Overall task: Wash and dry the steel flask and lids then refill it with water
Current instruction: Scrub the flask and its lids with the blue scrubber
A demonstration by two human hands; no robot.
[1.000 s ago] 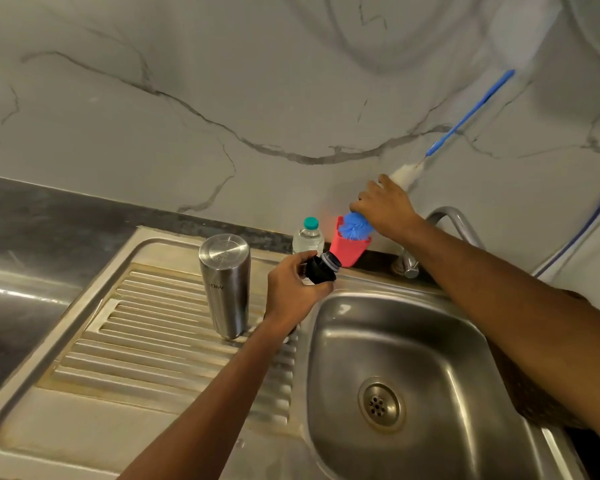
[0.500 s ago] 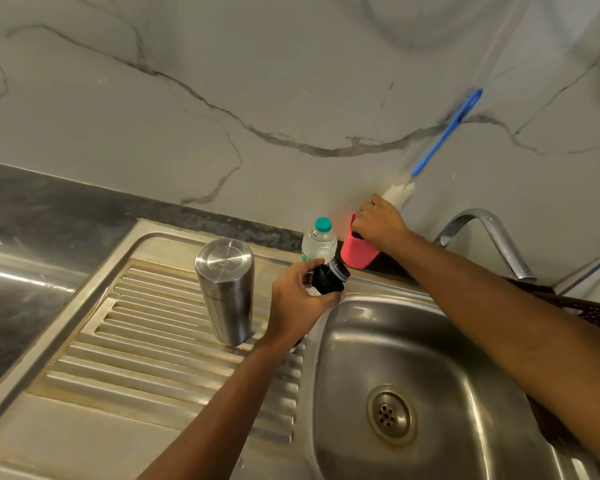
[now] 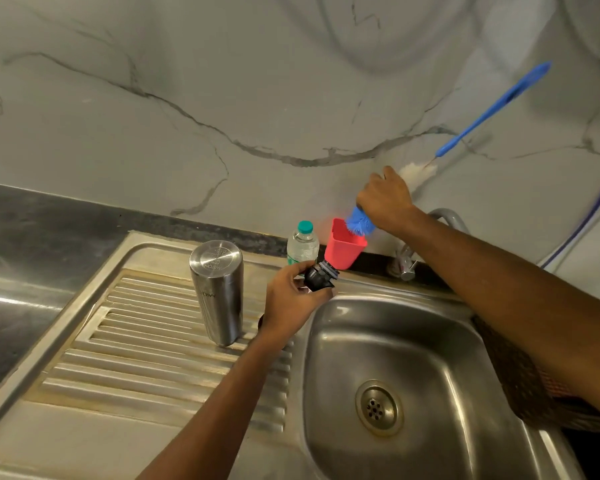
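Note:
The steel flask (image 3: 217,291) stands upside down on the ribbed drainboard (image 3: 146,344), left of the sink basin (image 3: 395,358). My left hand (image 3: 291,299) grips a black inner lid (image 3: 321,277) above the basin's back left corner. My right hand (image 3: 383,199) grips a bottle brush (image 3: 359,221) around its bristles; the blue bristle tip hangs just above the red cup (image 3: 343,249), and the blue handle (image 3: 492,110) slants up to the right along the wall.
A small clear water bottle (image 3: 302,245) with a teal cap stands behind the lid, next to the red cup. The tap (image 3: 447,216) rises behind my right forearm. A dark countertop (image 3: 21,216) lies at left, a brown basket (image 3: 541,393) at right.
My right hand has lifted the brush, so its blue bristle tip now shows above the red cup's rim. My left hand still holds the black lid in the same spot.

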